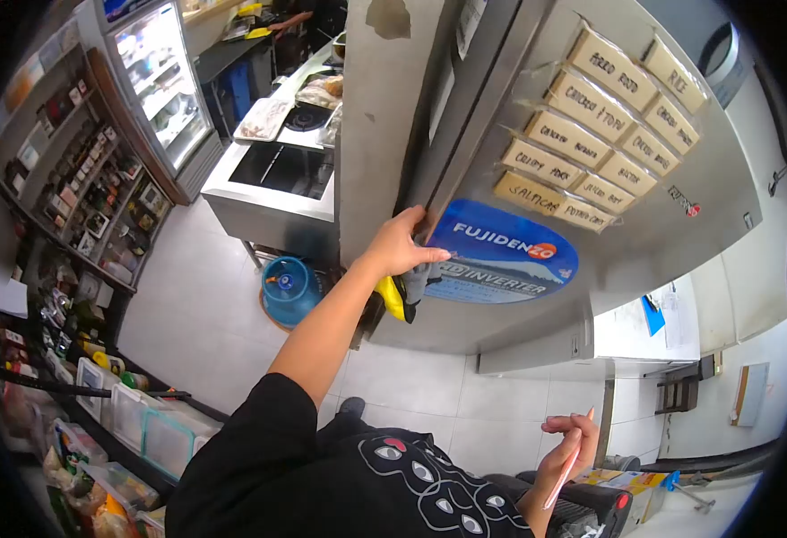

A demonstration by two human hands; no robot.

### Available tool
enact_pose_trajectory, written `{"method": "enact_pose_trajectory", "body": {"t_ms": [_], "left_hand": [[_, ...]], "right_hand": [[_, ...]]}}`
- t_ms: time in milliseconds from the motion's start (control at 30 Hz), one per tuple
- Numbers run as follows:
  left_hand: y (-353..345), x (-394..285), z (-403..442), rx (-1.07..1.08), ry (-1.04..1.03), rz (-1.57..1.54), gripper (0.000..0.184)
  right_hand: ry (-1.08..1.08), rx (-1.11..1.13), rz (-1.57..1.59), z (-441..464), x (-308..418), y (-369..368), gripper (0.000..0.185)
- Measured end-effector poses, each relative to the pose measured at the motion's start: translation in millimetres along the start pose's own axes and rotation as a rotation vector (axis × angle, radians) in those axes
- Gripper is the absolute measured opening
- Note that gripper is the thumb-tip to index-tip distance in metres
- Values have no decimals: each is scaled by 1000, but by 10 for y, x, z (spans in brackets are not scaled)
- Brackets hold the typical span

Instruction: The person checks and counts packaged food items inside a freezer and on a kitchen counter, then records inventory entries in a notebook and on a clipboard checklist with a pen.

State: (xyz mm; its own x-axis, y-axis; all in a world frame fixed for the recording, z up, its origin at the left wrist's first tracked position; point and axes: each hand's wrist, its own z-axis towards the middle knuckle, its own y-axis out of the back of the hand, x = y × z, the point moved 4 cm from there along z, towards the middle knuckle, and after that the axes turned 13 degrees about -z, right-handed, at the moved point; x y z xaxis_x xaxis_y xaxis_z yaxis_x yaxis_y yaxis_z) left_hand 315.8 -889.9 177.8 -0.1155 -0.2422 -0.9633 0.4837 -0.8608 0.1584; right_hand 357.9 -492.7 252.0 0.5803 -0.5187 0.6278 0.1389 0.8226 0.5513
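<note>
My left hand [402, 244] is at the edge of a steel Fujidenzo refrigerator door [488, 309]. Its fingers curl behind the edge, partly hidden, and its thumb lies over the front. Just under the thumb hangs a grey and yellow cloth-like piece [402, 291]; I cannot tell whether the hand grips it too. A blue Fujidenzo sticker [501, 251] is beside the hand, and handwritten food labels [582, 117] are taped higher up. At lower right, my right hand [568, 453] is closed around a slim pale pink pen [566, 475], held upright at a tilt.
A concrete pillar [371, 134] stands left of the refrigerator. Beyond are a steel stove counter [268, 215] and a blue gas cylinder [290, 291]. Stocked shelves [80, 188] and plastic bins [138, 421] line the left. Another person's hand [295, 20] shows at the back.
</note>
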Motion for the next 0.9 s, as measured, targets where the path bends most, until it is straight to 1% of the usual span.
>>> {"method": "enact_pose_trajectory", "body": {"t_ms": [67, 100, 167, 233, 300, 367, 400, 467, 500, 533, 633, 667, 767, 867, 900], "left_hand": [[-33, 124, -38, 9, -12, -1, 79], [-71, 167, -65, 16, -32, -2, 79], [-119, -38, -252, 45, -43, 45, 75], [-167, -217, -471, 28, -29, 53, 67], [-250, -278, -714, 4, -71, 126, 67], [-342, -304, -986, -14, -95, 185, 65], [-382, -361, -1119, 88, -42, 257, 70], [-446, -445, -1402, 248, -75, 231, 73], [-489, -446, -1534, 336, -92, 214, 74], [-523, -453, -1658, 406, -161, 139, 69], [-653, -382, -1940, 695, -133, 97, 57], [-622, -393, -2000, 687, -61, 81, 47], [-641, -117, -2115, 599, 27, 29, 40], [-639, 79, -2149, 552, 45, 102, 36], [-663, 125, -2164, 582, 76, 119, 35]], "right_hand": [[15, 30, -7, 101, 2, -74, 20], [114, 30, -81, 216, 13, -101, 21], [301, 7, -228, 557, 104, -107, 24], [622, -190, -98, 1120, 608, -107, 31], [837, -334, 27, 1565, 1144, -97, 41], [873, -413, -5, 1738, 1666, -75, 47], [898, -457, 29, 1730, 1833, -81, 49], [945, -534, 85, 1596, 1974, -15, 55], [910, -594, 31, 1434, 1946, 47, 55], [872, -652, -23, 1273, 1918, 108, 54], [727, -780, -163, 794, 1613, 461, 51], [658, -815, -195, 694, 1496, 645, 50], [438, -920, -284, 344, 1131, 1143, 48], [190, -1012, -348, 4, 817, 1609, 47], [119, -1027, -367, -109, 727, 1708, 47]]}}
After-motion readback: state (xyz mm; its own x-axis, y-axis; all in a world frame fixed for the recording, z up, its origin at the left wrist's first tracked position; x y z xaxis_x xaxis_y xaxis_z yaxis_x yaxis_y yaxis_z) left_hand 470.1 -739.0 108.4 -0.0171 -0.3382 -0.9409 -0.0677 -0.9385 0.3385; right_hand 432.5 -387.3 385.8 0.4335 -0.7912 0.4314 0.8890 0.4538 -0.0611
